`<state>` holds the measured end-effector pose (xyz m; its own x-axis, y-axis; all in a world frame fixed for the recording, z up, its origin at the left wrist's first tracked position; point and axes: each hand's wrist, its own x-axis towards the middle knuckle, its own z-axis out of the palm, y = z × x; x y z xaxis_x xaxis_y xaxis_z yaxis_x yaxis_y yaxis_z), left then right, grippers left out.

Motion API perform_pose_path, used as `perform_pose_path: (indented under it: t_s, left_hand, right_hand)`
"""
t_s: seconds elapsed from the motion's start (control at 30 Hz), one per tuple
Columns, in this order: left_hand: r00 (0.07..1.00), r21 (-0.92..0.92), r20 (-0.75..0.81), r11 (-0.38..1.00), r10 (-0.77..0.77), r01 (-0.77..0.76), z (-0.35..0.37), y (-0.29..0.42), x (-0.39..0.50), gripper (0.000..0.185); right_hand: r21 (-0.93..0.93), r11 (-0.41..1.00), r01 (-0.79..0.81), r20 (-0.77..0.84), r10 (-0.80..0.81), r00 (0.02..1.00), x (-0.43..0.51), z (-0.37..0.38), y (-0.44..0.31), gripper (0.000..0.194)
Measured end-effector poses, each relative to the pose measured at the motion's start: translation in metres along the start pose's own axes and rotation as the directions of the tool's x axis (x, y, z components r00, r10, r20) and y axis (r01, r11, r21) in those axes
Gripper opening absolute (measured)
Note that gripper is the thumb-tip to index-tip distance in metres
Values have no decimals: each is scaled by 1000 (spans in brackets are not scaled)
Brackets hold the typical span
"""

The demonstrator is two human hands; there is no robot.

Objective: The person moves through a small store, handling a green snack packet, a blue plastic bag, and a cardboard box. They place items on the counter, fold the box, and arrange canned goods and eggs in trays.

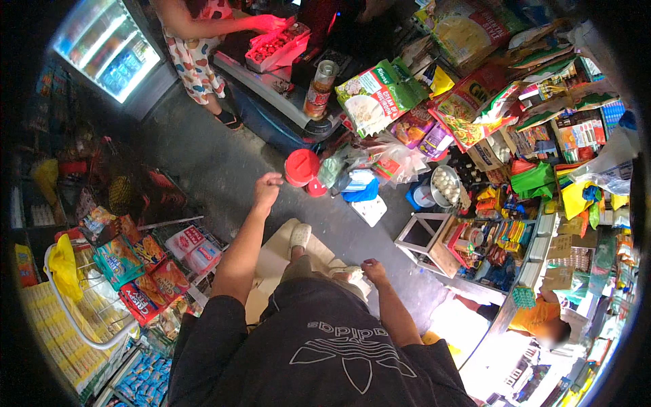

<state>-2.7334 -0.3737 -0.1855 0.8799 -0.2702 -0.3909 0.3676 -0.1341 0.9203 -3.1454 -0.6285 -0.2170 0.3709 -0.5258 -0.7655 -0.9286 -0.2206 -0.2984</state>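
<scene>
My left hand (pixel 267 193) hangs in the air with its fingers loosely bent, and no object shows in it. Beyond its fingertips, a red round-lidded container (pixel 301 167) stands by the counter, with a smaller red tub (pixel 316 187) beside it. My right hand (pixel 375 270) is near my right hip, loosely curled, and I see nothing held there either. Under my feet, in light clogs (pixel 300 236), lies a flattened piece of cardboard (pixel 269 254). A wood-framed case (pixel 426 239) stands on the floor to the right of my right hand.
A person's hand (pixel 268 23) is at a tray of small items (pixel 277 48) on the counter (pixel 262 89). A basket with a white rim (pixel 84 333) and snack packs (pixel 119 260) are at left. A bowl of eggs (pixel 446 186) sits ahead right. Another person (pixel 531 315) is at lower right.
</scene>
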Motion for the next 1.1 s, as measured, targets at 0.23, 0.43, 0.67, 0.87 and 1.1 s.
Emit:
perform_pose_path:
  t_s: [0.23,0.43,0.67,0.87,1.1]
  left_hand:
    - [967,-254,141,936,-214,244,48,38,-14,41]
    - [889,-388,218,801,-402,457,62,12,-39,34]
    - [914,-534,237,742,-328,405,47,20,-22,28]
    - [933,-599,269,717,-237,355,28,54,-12,23]
    - [944,-684,250,651,-215,329,20,72,-27,23]
  right_hand:
    - [-22,981,191,-35,-192,981,-1,1,-71,45]
    - [-104,983,153,-56,-160,986,-6,-13,-50,45]
    - [10,988,-156,47,156,987,-25,-8,1,41]
    - [-14,997,-82,28,82,996,-16,-9,7,41]
    - [-187,965,182,28,-180,983,11,-14,-40,45]
